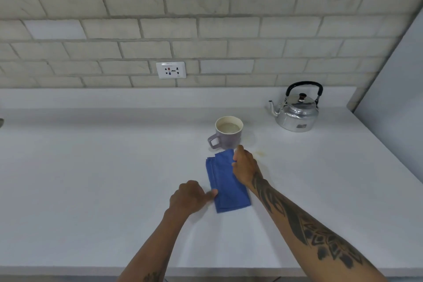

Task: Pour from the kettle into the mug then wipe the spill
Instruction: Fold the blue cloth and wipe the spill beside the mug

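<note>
The pouring looks finished: the mug [229,132] is sitting full near the middle of the counter [91,167], and the kettle [297,110] is standing upright well off to its right by the wall. The person is handling the folded blue cloth [226,183] lying just in front of the mug. To wipe well, they should be gathering it into 1 firm pad and sweeping it over the faint yellowish spill [259,153] just right of the mug, pressing flat and steering clear of the mug. The right hand [243,165] is reaching forward, wrist turned, fingers pinching the cloth's far right edge. The left hand [190,197] is curled loosely, thumb pressing the cloth's near left edge.
</note>
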Demonstrator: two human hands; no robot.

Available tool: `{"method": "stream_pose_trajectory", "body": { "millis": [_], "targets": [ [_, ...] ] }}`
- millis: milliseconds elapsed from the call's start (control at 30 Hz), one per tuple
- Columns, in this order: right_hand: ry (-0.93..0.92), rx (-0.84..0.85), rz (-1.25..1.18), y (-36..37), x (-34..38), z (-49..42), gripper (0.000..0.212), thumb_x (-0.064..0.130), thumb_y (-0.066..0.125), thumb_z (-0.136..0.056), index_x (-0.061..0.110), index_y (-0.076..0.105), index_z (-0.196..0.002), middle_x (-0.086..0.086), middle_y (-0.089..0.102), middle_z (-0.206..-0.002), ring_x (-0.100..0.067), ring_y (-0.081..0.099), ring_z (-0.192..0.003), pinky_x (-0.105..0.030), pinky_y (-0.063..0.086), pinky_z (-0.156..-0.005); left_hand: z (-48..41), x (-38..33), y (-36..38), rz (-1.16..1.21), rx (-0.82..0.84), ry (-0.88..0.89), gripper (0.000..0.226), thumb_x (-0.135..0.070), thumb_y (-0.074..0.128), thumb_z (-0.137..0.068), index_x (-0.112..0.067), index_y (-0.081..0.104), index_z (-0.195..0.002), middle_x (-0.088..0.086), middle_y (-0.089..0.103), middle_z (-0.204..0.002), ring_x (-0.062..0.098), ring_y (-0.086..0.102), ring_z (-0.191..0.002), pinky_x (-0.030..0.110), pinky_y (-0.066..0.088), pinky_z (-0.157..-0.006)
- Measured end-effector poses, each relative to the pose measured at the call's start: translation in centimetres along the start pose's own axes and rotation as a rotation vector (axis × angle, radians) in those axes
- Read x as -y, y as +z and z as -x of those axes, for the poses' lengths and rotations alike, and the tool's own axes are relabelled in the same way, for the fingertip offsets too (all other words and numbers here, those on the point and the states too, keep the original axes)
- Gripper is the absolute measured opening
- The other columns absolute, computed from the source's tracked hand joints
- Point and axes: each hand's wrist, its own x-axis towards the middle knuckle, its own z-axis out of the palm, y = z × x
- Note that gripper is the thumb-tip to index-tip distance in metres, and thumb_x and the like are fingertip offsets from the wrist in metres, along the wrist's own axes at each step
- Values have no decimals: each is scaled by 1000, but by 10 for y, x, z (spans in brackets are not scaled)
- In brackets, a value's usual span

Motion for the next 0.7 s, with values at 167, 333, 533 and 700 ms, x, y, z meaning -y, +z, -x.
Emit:
{"method": "stream_pose_trajectory", "body": {
  "millis": [167, 333, 533, 700],
  "targets": [
    [44, -56, 72, -34, -48, -12, 16, -1, 45, -86, 14, 39, -88, -8, 51, -92, -23, 49, -79, -32, 35, -66, -19, 15, -7, 27, -341, 188, 30, -50, 52, -89, -23, 61, -100, 1, 62, -105, 25, 59, -103, 37, 48, -81],
    [-75, -212, 218, -26, -67, -6, 16, 5, 52, -87, 5, 56, -102, -15, 57, -110, -35, 55, -101, -41, 45, -80, -38, 35, 2, -134, -441, 313, 36, -38, 44, -95, -20, 57, -123, 4, 56, -130, 30, 51, -121, 42, 40, -99],
    [-102, 48, 396, 22, -64, 17, 79, 47, -6, -96, 4, 43, -140, -13, 42, -149, -32, 40, -137, -51, 35, -108, -52, 48, 15, -151, -375, 299, 72, -52, 4, -89, -24, 28, -151, 1, 21, -162, 22, 12, -151, 43, 9, -122],
    [-43, 69, 438, 3, -90, -6, 91, 53, -29, -81, 5, 4, -151, -10, 3, -162, -26, 4, -149, -46, 12, -119, -55, 48, 21, -151, -389, 297, 72, -51, -2, -89, -26, 20, -153, -1, 13, -164, 18, 5, -152, 41, 4, -124]
  ]
}}
